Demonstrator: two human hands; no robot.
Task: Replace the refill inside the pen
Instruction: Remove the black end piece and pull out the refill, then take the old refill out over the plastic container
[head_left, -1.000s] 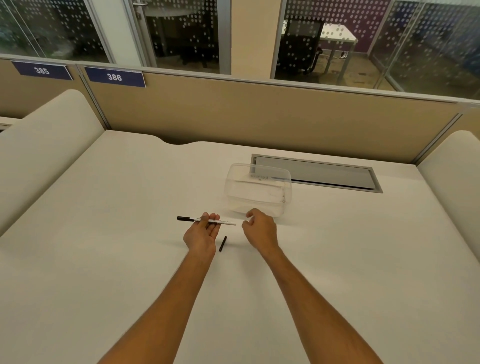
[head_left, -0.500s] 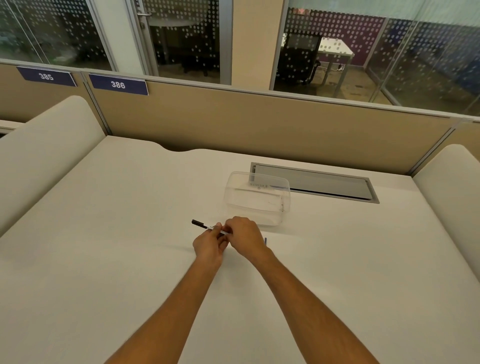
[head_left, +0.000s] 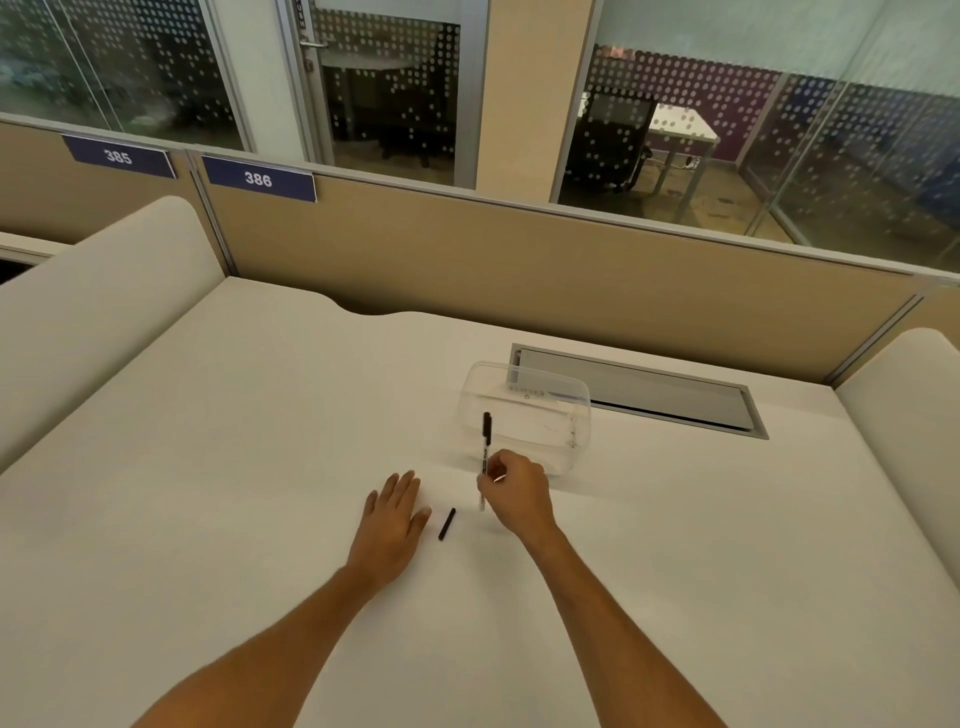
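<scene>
My right hand is shut on a thin white pen with a black end, held nearly upright with the black end on top. A small black pen part lies on the white desk between my two hands. My left hand rests flat on the desk, fingers spread and empty, just left of that black part. Part of the pen's lower end is hidden by my right fingers.
A clear plastic container stands just behind my right hand. Behind it, a grey cable hatch is set into the desk. Tan partition panels close the back, and padded white dividers stand at left and right.
The pen has passed from my left hand to my right, turning from lying sideways to nearly upright. My left hand has let go and dropped flat onto the desk.
</scene>
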